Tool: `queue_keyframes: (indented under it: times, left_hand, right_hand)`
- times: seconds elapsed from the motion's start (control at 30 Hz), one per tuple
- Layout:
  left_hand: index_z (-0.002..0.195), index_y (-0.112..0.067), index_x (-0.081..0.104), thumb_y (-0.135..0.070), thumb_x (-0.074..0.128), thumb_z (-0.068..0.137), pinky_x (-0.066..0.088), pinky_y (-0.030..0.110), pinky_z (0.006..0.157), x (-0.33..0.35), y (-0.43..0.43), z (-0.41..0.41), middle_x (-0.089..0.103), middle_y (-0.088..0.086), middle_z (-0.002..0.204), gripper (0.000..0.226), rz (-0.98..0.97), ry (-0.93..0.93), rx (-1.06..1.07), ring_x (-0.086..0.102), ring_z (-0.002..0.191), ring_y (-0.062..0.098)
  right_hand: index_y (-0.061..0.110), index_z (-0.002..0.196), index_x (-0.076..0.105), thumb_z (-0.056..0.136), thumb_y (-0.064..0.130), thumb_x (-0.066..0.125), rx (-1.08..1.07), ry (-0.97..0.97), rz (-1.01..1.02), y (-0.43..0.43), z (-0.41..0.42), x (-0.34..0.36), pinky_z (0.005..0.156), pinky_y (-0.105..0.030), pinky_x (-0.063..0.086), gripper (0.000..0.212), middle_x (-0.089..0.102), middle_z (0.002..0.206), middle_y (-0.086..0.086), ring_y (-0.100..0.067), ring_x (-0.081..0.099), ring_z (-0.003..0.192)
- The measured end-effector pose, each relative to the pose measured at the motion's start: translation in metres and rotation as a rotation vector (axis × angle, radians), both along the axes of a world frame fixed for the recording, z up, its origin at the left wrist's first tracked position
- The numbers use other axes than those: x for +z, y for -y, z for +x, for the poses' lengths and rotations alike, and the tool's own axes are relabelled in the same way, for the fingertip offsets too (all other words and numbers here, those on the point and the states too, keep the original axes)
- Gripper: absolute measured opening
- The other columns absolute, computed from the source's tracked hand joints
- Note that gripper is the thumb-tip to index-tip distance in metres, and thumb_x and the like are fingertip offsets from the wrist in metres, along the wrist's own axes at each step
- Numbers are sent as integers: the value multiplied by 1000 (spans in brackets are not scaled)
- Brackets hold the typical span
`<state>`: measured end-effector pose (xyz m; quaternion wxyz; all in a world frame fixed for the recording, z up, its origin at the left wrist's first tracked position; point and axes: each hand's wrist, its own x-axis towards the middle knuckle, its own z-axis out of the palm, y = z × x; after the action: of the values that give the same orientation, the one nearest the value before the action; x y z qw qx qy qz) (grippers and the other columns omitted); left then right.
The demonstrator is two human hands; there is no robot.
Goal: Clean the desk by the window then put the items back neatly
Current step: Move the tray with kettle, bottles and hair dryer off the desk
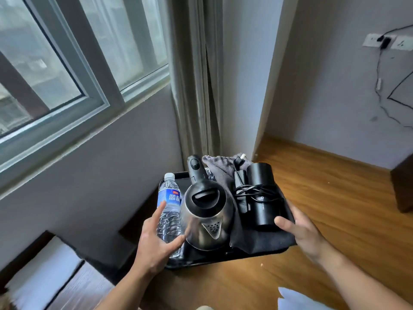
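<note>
apparently the task is in its clearing stage: the black tray [207, 258] is up in the air over the wooden floor, in the corner by the curtain [196, 86], well below the window [67, 63]. on it stand a steel kettle [206, 218] in the middle, a water bottle [168, 206] just left of it, and a black hair dryer [261, 198] with its cord wound round it on the right, lying on dark fabric, with a grey cloth [220, 168] bunched at the far edge.

the right hand [301, 233] grips the tray's right edge, thumb on top beside the dryer, fingers hidden beneath. the left hand [156, 242] is spread wide, forefinger and thumb touching the bottle as if to steady it; whether it also bears the tray i cannot tell.

a dark wooden surface [82, 285] at the lower left is probably the desk, with something pale and blurred lying on it. no wiping shows in this view, so i judge that cleaning the desk and setting the items back neatly are both still to do.
</note>
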<state>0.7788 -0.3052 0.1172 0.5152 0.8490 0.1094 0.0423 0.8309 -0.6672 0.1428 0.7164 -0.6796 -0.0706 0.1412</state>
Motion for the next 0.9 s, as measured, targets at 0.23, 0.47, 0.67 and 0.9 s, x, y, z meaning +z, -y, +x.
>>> queue_keyframes:
  times: [0.23,0.47,0.67,0.9]
  left_hand:
    - [146,-53,36,-69,79,49,36,23,102,-4,-4,45,48,-12,127,108,-2,11,131,47,118,-10]
    - [139,-61,34,-68,79,49,38,27,106,-15,-32,87,48,-9,128,101,-4,34,232,49,124,4]
    - [141,-60,33,-71,79,49,37,25,104,-12,-55,105,47,-13,126,103,3,23,340,44,119,-15]
    - [143,-60,33,-79,80,48,38,21,99,-14,-60,104,45,-19,125,108,2,5,518,45,119,-18]
  right_hand:
    - [35,140,56,79,40,76,131,23,6,-14,92,-9,98,-20,48,65,61,142,-1,-18,56,132]
    - [33,140,56,83,21,67,247,70,11,-56,175,-21,99,-18,46,60,60,143,-1,-16,55,133]
    - [24,141,56,84,11,62,360,86,36,-96,230,-23,99,-20,48,59,60,143,-5,-17,57,131]
    - [20,141,55,83,6,60,537,44,87,-135,284,-28,97,-24,50,59,61,141,-8,-21,58,130]
